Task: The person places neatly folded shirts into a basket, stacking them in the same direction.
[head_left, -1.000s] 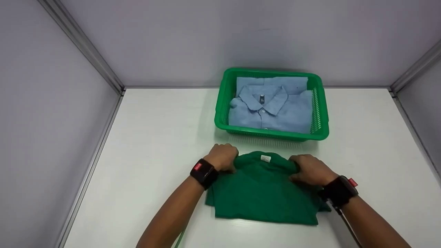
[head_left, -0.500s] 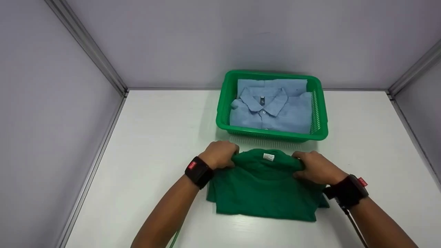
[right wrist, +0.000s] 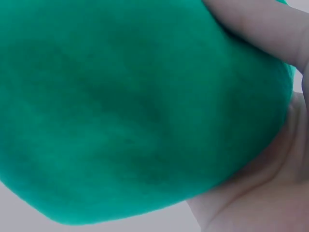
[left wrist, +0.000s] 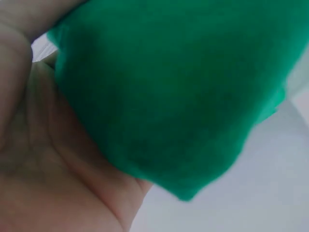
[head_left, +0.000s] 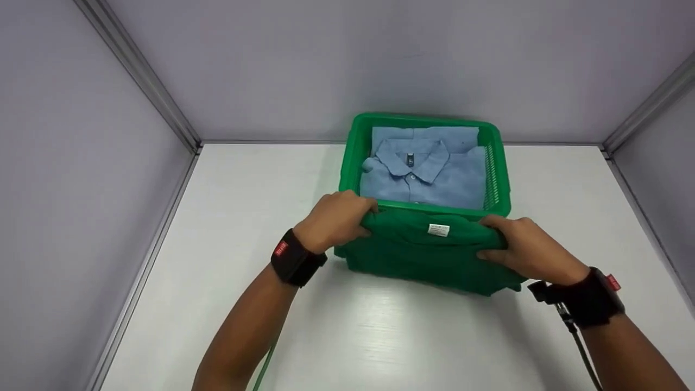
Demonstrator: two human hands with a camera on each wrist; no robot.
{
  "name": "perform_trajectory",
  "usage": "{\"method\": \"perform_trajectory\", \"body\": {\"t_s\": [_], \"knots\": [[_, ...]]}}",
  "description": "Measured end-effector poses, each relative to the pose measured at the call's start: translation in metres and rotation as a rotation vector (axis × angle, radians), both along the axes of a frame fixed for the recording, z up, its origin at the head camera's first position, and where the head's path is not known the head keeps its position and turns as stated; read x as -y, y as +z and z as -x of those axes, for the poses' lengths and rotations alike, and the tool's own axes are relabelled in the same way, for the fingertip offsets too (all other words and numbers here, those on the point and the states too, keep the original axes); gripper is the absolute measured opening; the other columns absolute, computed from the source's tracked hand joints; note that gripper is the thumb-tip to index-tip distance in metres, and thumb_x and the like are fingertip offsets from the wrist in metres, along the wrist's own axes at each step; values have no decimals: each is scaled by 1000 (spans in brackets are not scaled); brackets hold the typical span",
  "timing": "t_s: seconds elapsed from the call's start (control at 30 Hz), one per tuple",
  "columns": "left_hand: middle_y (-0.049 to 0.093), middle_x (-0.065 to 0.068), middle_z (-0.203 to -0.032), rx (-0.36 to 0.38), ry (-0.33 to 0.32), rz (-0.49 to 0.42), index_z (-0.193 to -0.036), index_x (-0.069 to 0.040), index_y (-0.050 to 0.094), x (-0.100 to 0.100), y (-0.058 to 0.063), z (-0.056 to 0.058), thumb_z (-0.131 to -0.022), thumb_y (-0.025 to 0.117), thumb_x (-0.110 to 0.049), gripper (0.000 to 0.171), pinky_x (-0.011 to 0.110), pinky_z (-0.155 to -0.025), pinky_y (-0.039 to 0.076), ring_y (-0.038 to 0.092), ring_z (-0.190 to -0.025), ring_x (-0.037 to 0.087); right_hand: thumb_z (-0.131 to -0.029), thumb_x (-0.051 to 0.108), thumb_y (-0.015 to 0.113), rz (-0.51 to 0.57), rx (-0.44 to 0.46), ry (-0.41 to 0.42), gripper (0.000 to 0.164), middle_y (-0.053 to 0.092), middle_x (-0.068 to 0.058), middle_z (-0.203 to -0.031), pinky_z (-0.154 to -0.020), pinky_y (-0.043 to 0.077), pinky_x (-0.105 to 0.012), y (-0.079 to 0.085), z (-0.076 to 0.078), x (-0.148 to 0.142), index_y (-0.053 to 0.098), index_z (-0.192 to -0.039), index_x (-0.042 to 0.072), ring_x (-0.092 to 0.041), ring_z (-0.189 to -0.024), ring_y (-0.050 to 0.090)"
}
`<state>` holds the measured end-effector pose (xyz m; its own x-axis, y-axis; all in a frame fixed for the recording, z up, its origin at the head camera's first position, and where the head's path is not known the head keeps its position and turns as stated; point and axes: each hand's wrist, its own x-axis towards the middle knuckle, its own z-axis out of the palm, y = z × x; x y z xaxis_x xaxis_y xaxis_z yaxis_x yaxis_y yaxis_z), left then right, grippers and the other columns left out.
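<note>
A folded green T-shirt (head_left: pixel 418 260) with a white neck label hangs between both hands in the head view, lifted off the table and close before the basket. The left hand (head_left: pixel 337 220) grips its left upper corner, and the right hand (head_left: pixel 529 247) pinches the right one between thumb and fingers. Green cloth (left wrist: pixel 169 96) fills most of the left wrist view beside the palm. The right wrist view shows the thumb (right wrist: pixel 265 24) lying over the shirt's near face; the other fingers are hidden behind the cloth. The shirt's top edge overlaps the basket's front wall.
A green plastic basket (head_left: pixel 497 163) stands at the back of the white table (head_left: pixel 250 195), near the rear panel. In it lies a folded light blue collared shirt (head_left: pixel 456 176). Grey panels (head_left: pixel 108 190) enclose the table, and a cable (head_left: pixel 586 353) hangs from the right wristband.
Both hands have raised the green T-shirt from the table and carried it forward toward the basket. Its lower part now hangs down, and the hands have moved slightly farther apart.
</note>
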<state>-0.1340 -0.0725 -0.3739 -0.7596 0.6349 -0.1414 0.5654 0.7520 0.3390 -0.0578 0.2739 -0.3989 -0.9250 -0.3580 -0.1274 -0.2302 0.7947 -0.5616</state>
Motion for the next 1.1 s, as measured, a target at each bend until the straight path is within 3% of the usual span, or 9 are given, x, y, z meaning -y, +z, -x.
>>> {"method": "perform_trajectory", "body": {"t_s": [0.3,0.6,0.9,1.1], "knots": [[77,13,-120,-42,-31,-28,-130,-6,71,0,37,1,-96,79,-19,37,48,-98,61,74,-111,27,-95,11,78,-7,-76,-24,41,75,-27,-121,-76,64,-60,39,0,-10,63,-132,3,-46,-99,77],[76,13,-128,-81,-30,-27,-133,-7,69,-3,63,22,-98,77,-18,37,48,-101,60,74,-118,29,-96,11,77,-50,-105,-33,39,74,-26,-122,-77,63,-62,67,26,-15,63,-131,3,-49,-102,76],[72,12,-132,-85,5,-42,-134,-6,69,-4,72,49,-98,75,-13,36,43,-104,58,70,-121,25,-98,13,75,-57,-81,-46,41,71,-28,-127,-79,62,-62,75,58,-14,61,-134,1,-52,-108,73],[73,13,-132,-121,13,-35,-134,-6,68,-9,69,66,-99,74,-13,36,44,-105,58,70,-123,27,-99,16,74,-76,-92,-56,40,70,-30,-128,-83,61,-65,71,77,-13,61,-134,1,-53,-109,73]]}}
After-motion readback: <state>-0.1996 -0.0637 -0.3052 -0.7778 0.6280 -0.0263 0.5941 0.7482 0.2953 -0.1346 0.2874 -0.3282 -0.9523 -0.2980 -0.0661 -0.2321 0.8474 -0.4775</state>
